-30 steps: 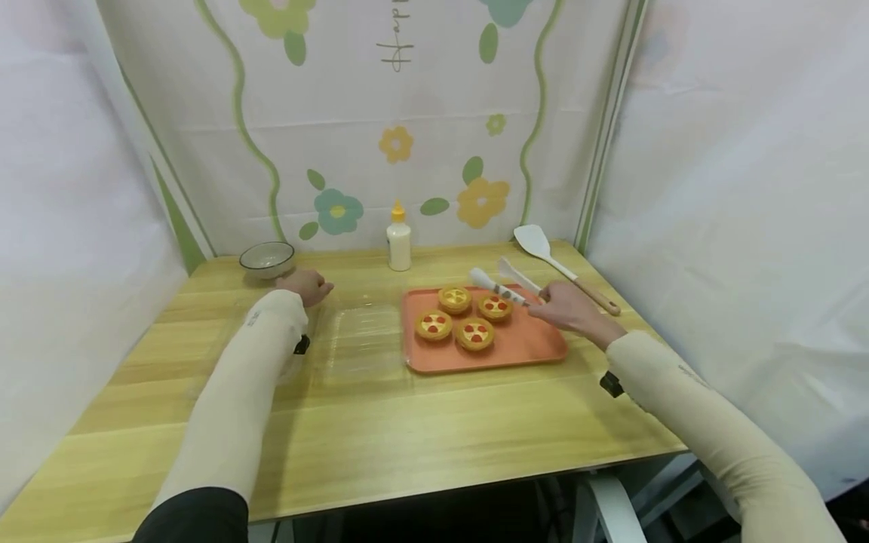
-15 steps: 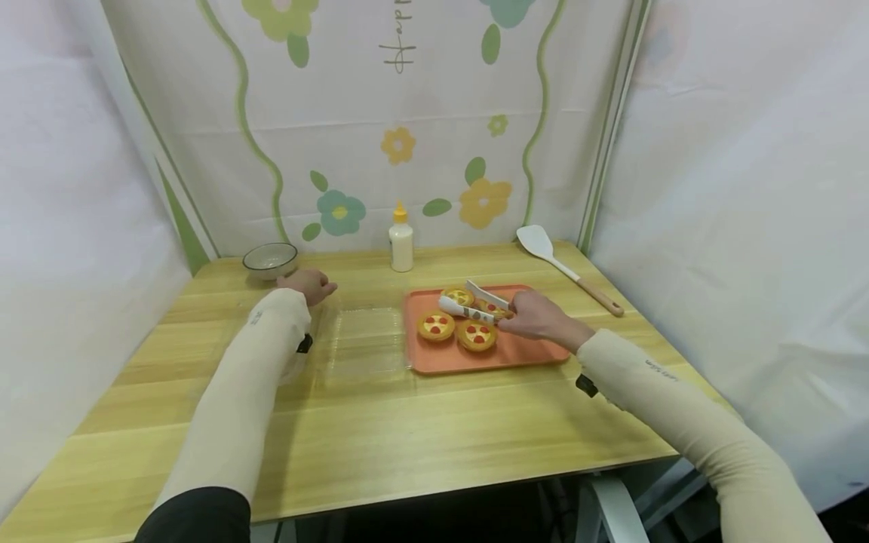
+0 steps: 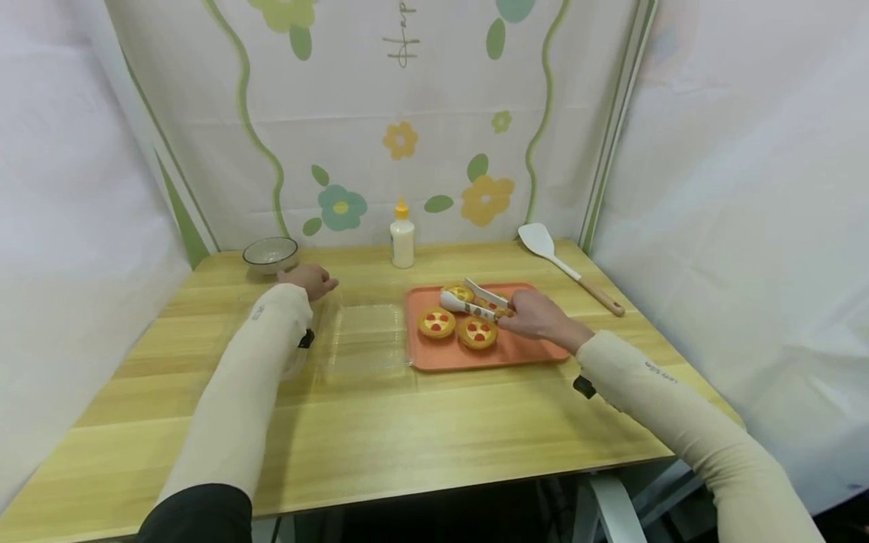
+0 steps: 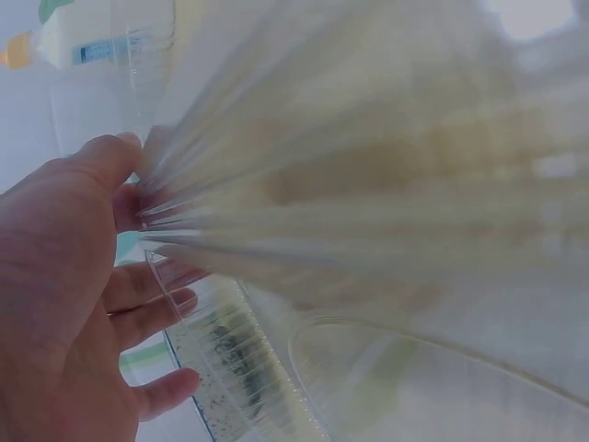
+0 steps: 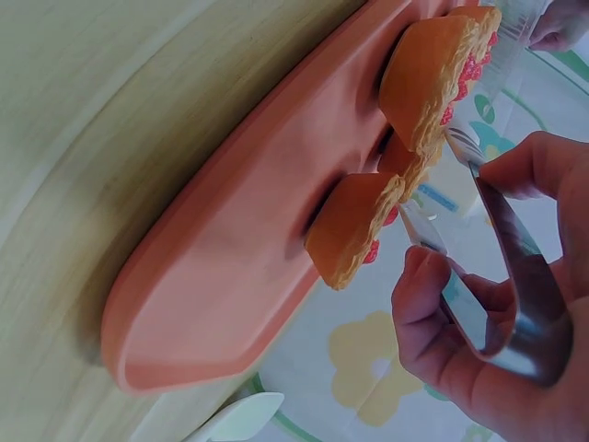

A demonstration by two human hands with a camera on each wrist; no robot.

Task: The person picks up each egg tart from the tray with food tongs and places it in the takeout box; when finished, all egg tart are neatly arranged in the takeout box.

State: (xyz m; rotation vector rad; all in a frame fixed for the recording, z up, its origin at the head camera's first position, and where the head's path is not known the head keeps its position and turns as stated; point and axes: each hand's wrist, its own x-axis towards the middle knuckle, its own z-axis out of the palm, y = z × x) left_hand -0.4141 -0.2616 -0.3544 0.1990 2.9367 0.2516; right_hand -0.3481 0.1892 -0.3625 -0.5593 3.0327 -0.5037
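Note:
My right hand grips metal tongs with white tips. In the head view, the spread tips hang over the back tarts on an orange tray. Two front tarts, topped with red pieces, sit uncovered nearer me. My left hand is left of the tray, beside a clear plastic container. The left wrist view shows its thumb and forefinger pinching the clear plastic lid, the other fingers spread apart. My left sleeve hides part of the lid in the head view.
A glass bowl stands at the back left, just behind my left hand. At the back middle is a white squeeze bottle with a yellow cap. A white spatula with a wooden handle lies right of the tray.
My right hand has brought the tongs left and lower, from the tray's back right to over the back tarts, then held almost still. The left hand keeps its place.

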